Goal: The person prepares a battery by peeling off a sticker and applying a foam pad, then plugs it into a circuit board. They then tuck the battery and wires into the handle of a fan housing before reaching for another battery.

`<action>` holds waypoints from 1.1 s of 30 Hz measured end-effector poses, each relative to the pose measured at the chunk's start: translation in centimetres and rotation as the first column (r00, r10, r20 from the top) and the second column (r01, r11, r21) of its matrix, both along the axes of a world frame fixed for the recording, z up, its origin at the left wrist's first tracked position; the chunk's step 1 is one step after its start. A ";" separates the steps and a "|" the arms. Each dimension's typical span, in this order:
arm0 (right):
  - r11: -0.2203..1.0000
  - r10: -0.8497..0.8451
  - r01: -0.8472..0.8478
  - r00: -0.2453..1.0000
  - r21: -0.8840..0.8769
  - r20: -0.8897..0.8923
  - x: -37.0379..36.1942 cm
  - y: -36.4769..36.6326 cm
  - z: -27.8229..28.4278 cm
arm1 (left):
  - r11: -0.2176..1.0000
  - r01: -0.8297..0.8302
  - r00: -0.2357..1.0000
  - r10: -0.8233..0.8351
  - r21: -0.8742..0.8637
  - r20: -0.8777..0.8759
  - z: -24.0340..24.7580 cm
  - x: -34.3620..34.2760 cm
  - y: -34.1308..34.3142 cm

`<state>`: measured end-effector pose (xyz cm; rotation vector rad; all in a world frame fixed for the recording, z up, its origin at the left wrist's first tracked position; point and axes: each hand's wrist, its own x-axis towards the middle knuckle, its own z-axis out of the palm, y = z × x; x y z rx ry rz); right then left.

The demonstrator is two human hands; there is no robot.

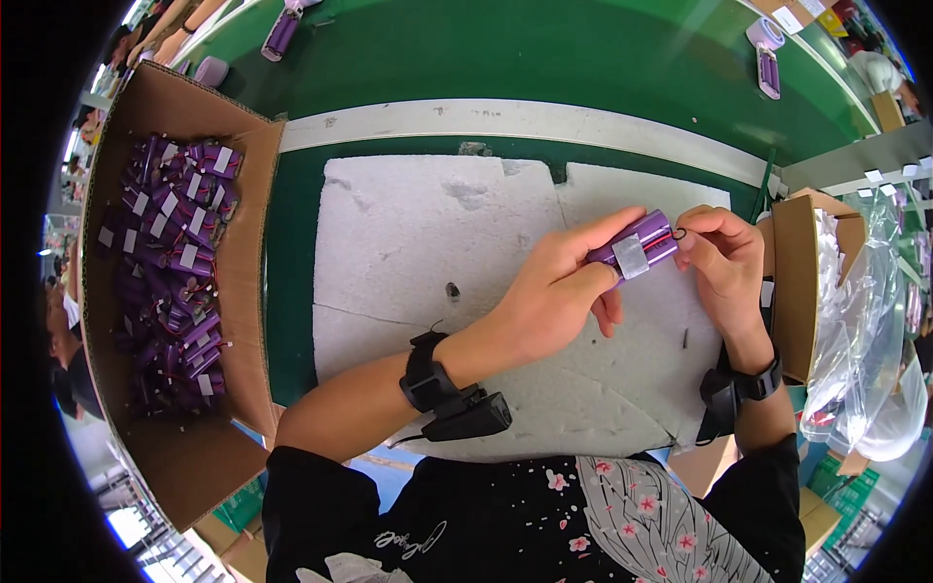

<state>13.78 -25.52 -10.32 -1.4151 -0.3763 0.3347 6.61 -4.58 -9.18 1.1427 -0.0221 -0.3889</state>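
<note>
A purple battery pack (660, 229) with a silvery-white label and red and black wires is held above the white foam board (418, 253). My left hand (561, 277) grips it from the left, thumb along its near side and fingers along its far side. At the pack's right end, my right hand (724, 255) pinches the thin dark wire between thumb and forefinger. The tip of that wire is partly hidden by the fingers.
Left of the board stands an open cardboard box (251, 233) holding many purple packs (180, 253). On the right are a smaller carton (792, 291) and clear plastic bags (855, 321). Beyond a pale rail (466, 119), more packs (282, 34) lie on a green surface (544, 53).
</note>
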 end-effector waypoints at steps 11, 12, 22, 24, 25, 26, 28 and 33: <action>0.986 0.059 -0.053 0.998 -0.160 0.034 -0.2 0.3 0.8 | 0.992 0.005 1.000 -0.008 0.125 0.023 -0.1 -0.1 -0.2; 0.986 0.060 -0.054 0.998 -0.159 0.034 -0.3 0.3 0.8 | 0.995 0.002 1.000 -0.004 0.105 0.025 0.0 -0.1 -0.1; 0.992 0.050 -0.049 0.999 -0.117 0.012 -0.2 0.2 0.5 | 1.000 -0.002 0.999 0.001 0.029 0.041 0.0 0.0 0.0; 0.993 0.046 -0.046 0.999 -0.109 -0.005 -0.2 0.0 0.5 | 1.000 -0.009 0.999 0.008 0.022 0.038 0.0 0.0 -0.1; 0.993 0.031 -0.034 0.999 -0.114 -0.022 -0.2 -0.1 0.4 | 1.000 -0.015 0.999 0.014 0.015 0.036 0.0 0.0 -0.2; 0.992 0.017 -0.021 0.999 -0.120 -0.039 -0.2 -0.1 0.3 | 1.000 -0.021 0.999 0.021 0.008 0.033 0.0 0.0 -0.2; 0.992 0.000 -0.008 0.998 -0.128 -0.056 -0.2 -0.2 0.3 | 1.000 -0.023 0.999 0.022 0.011 0.035 0.0 0.0 -0.3; 0.986 0.026 -0.021 0.999 -0.163 0.031 -0.2 0.2 0.6 | 0.999 -0.018 0.999 0.016 0.050 0.045 0.0 -0.1 -0.1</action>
